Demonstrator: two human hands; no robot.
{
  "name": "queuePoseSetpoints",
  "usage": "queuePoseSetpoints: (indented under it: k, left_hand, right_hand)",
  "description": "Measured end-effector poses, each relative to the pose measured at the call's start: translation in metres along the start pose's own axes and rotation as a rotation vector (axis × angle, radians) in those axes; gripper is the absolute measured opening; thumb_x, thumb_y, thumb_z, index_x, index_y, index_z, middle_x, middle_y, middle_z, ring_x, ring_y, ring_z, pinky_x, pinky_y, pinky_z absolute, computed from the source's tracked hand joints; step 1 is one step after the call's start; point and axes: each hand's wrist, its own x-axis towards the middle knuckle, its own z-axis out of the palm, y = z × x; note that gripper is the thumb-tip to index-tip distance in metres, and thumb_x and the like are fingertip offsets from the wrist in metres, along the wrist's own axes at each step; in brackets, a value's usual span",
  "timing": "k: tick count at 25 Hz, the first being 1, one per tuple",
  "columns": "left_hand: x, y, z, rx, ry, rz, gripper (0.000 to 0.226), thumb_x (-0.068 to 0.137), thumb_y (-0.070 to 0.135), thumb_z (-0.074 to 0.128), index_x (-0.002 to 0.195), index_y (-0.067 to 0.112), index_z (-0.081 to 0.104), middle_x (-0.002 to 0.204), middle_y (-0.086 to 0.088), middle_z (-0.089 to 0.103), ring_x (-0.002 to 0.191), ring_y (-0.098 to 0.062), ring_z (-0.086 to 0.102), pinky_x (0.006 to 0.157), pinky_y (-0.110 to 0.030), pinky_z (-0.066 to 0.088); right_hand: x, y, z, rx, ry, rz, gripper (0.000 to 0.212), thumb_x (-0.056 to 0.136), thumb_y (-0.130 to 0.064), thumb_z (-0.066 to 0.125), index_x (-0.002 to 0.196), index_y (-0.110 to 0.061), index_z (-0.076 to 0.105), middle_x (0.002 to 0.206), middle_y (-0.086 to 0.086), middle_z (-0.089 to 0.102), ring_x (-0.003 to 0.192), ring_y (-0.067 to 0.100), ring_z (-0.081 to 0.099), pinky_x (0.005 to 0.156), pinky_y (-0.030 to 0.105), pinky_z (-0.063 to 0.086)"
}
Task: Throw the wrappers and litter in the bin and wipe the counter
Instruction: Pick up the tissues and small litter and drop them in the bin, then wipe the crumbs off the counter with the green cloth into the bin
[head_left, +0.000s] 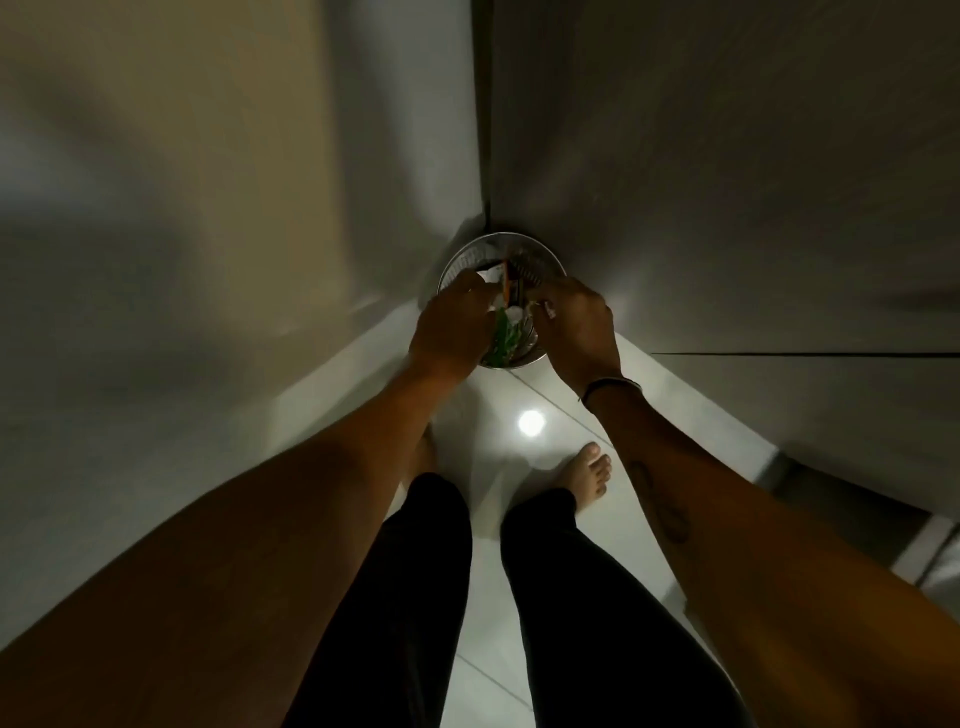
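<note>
Operator: Report the grip of each hand.

Inspector: The left hand (451, 332) is curled, with its fingers bent down over the near-left rim of the round, shiny metal bin (540, 260). A green and white crumpled wrapper (503, 338) sits against its fingertips; whether the fingers pinch it or only touch it cannot be told. The right hand (577, 325) is bent at the knuckles over the near-right rim. A small white scrap of litter (549, 310) shows at its fingertips, and the hold on it cannot be told either.

Operator: Location of the task items?

Inspector: The wrapper lies inside the bin mouth, between the two hands. A thin orange strip (504, 278) and further pale scraps lie deeper in the bin, beyond the wrapper.

Operator: Surroundings?

Inspector: The bin stands on the glossy pale tiled floor (498, 457), in a corner where two grey panels meet. A dark thin wristband (610, 387) circles the right wrist. Both forearms extend downward. Dark trousers (597, 623) and bare feet (589, 467) appear below the bin. A round light reflection (530, 423) marks the tile between the arms.
</note>
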Motion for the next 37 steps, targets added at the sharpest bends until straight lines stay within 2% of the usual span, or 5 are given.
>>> queuePoseSetpoints:
  k: [8,18,22,29,37]
  left_hand:
    - [-0.071,0.000,-0.053,0.043,-0.022,0.053,0.062,0.100,0.021,0.073,0.157,0.013,0.052,0.164,-0.018,0.049,0.149,-0.040,0.048,0.117,-0.054,0.050]
    - [-0.170,0.163,-0.227,-0.009,0.272,0.377,0.075,0.107,0.057,0.045,0.165,0.009,0.037,0.177,-0.017,0.023,0.166,-0.035,0.017,0.128,-0.056,0.034]
    - [-0.176,0.213,-0.277,-0.014,0.377,0.513,0.082,0.107,0.057,0.048,0.170,0.013,0.020,0.181,-0.012,0.008,0.168,-0.029,0.006,0.132,-0.052,0.029]
    - [-0.111,0.360,-0.330,0.128,0.466,0.730,0.084,0.106,0.064,0.040,0.171,0.016,0.017,0.181,-0.012,0.004,0.168,-0.029,0.002,0.135,-0.034,-0.009]
    - [-0.027,0.481,-0.305,0.302,0.156,0.625,0.085,0.107,0.066,0.035,0.171,0.015,0.012,0.181,-0.012,-0.004,0.168,-0.026,-0.006,0.136,-0.043,0.000]
  right_hand:
    - [-0.062,-0.034,-0.064,0.011,-0.003,0.122,0.036,0.103,-0.027,0.064,0.138,-0.018,0.067,0.136,0.007,0.072,0.126,0.025,0.066,0.107,0.040,0.058]
    - [-0.161,-0.159,-0.273,-0.235,0.395,-0.058,0.058,0.107,-0.045,0.056,0.157,-0.019,0.042,0.167,0.006,0.041,0.162,0.024,0.024,0.131,0.033,0.021]
    - [-0.181,-0.179,-0.353,-0.276,0.594,-0.068,0.060,0.109,-0.043,0.053,0.162,-0.019,0.037,0.172,0.007,0.031,0.164,0.025,0.018,0.133,0.040,0.023]
    - [-0.168,-0.120,-0.500,-0.415,0.756,0.144,0.066,0.106,-0.041,0.053,0.164,-0.021,0.028,0.175,0.010,0.021,0.165,0.028,0.012,0.131,0.047,0.026]
    - [-0.071,-0.007,-0.616,-0.401,0.592,0.454,0.076,0.107,-0.053,0.046,0.167,-0.014,0.020,0.175,0.021,0.013,0.163,0.040,0.011,0.132,0.056,0.019]
